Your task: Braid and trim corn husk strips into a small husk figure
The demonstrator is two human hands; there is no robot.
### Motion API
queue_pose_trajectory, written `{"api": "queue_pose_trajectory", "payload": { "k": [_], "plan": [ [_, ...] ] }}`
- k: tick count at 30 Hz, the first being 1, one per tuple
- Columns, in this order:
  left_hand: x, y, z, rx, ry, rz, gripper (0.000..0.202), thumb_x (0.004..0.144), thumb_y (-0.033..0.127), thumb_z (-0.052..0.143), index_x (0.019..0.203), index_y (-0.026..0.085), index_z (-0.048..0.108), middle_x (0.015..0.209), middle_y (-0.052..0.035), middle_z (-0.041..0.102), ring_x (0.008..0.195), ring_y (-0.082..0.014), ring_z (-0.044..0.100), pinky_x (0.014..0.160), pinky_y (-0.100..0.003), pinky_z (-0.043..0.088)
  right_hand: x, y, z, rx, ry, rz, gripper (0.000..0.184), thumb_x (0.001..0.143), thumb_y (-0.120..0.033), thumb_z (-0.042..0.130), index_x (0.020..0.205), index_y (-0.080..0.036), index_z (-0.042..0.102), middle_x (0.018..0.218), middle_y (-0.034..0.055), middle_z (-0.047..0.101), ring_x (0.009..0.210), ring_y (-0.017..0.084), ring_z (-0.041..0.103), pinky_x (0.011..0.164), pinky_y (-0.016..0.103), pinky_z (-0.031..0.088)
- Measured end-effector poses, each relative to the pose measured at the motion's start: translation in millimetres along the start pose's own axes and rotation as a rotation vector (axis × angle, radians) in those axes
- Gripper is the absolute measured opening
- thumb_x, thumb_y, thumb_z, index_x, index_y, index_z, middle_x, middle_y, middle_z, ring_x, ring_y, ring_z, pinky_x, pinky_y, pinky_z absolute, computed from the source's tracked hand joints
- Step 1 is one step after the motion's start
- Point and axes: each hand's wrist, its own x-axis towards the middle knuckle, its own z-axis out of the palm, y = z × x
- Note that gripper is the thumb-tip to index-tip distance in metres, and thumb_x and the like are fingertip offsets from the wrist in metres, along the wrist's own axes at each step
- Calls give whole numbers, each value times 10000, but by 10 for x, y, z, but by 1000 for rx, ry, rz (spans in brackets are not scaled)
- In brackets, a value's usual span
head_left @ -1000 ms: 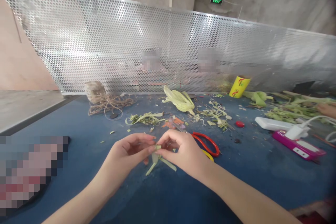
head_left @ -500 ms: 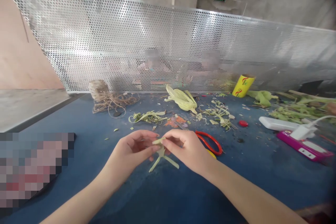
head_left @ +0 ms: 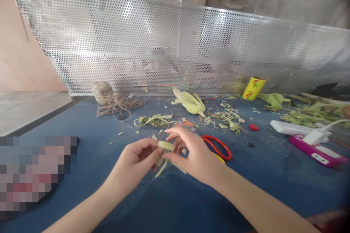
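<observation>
A pale husk strip is pinched between left hand and right hand fingertips (loose ends dangling); tearing is judged possible if pulled hard.

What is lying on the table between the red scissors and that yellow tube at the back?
In the head view, scattered husk scraps and a small red cap lie between the red scissors and the yellow tube.

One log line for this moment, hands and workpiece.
left hand: pinching husk strip | right hand: pinching same strip | scissors: beside right hand, on table
</observation>
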Motion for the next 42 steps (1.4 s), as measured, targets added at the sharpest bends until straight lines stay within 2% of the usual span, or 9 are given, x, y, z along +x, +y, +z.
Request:
{"api": "queue_pose_trajectory", "payload": {
  "k": [4, 10, 13, 16, 20, 24, 29, 37, 42],
  "plan": [
    [2, -17, 21, 27, -43, -4, 243, 752, 389, 544, 718, 151, 581, 579, 24, 494, 522, -95, 442, 505, -206, 411, 7, 24, 24, -27, 28, -80, 192, 797, -207, 503, 985, -217, 539, 882, 2, 601, 690, 89, 560, 650, 208, 466],
    [-39, 15, 45, 199, -75, 75, 190, 751, 325, 517, 679, 160, 578, 647, -10, 560, 585, -123, 498, 544, -208, 417, -10, -13, -20, -36, -126, -40, 378, 732, -97, 471, 1074, -256, 489, 936, -5, 600, 742, 101, 559, 665, 220, 446],
    [-61, 28, 38, 240, -107, 114, 159, 749, 287, 506, 674, 166, 579, 656, -10, 547, 590, -123, 494, 542, -203, 417, -26, -39, -33, -50, -139, -25, 306, 688, -87, 484, 954, -237, 500, 841, -18, 561, 690, 100, 512, 629, 220, 419],
    [-67, 29, 35, 211, -153, 107, 183, 765, 285, 488, 653, 159, 559, 611, 3, 508, 547, -105, 446, 505, -193, 385, -27, -54, -29, 136, -150, 55, 168, 700, -77, 429, 801, -212, 442, 693, -39, 485, 586, 81, 451, 538, 199, 382],
    [-57, 21, 44, 81, -176, 37, 216, 778, 307, 476, 639, 151, 530, 608, 1, 512, 546, -99, 425, 504, -200, 359, -4, -46, -5, 541, -247, 262, 112, 807, -184, 426, 914, -215, 419, 672, -46, 479, 522, 70, 461, 487, 197, 386],
    [-53, 45, 40, 11, -136, -21, 244, 742, 337, 508, 577, 160, 483, 513, 43, 427, 458, -71, 330, 436, -191, 277, 36, 23, -14, 539, -222, 319, 240, 724, -270, 630, 895, -194, 480, 658, -51, 481, 492, 47, 434, 456, 174, 368],
    [-54, 85, -4, -13, -106, -62, 216, 717, 299, 499, 547, 172, 456, 486, 39, 470, 451, -82, 371, 457, -202, 285, 93, 94, -93, 618, -168, 317, 81, 743, -174, 580, 798, -172, 521, 628, -39, 518, 460, 39, 421, 424, 173, 334],
    [-30, 74, -70, -99, -84, -61, 163, 679, 240, 459, 526, 184, 441, 510, 17, 490, 484, -109, 394, 495, -235, 326, 117, 33, -231, 951, -392, 498, 108, 803, -254, 554, 872, -179, 515, 444, -101, 398, 342, 10, 251, 364, 152, 185],
    [-48, 63, -83, -115, -103, -55, 149, 609, 241, 432, 482, 196, 368, 482, 12, 471, 479, -114, 339, 491, -253, 270, 133, 98, -265, 1098, -253, 461, 144, 799, -284, 573, 886, -169, 567, 495, -70, 468, 368, 8, 319, 376, 145, 232]
  ]
}}
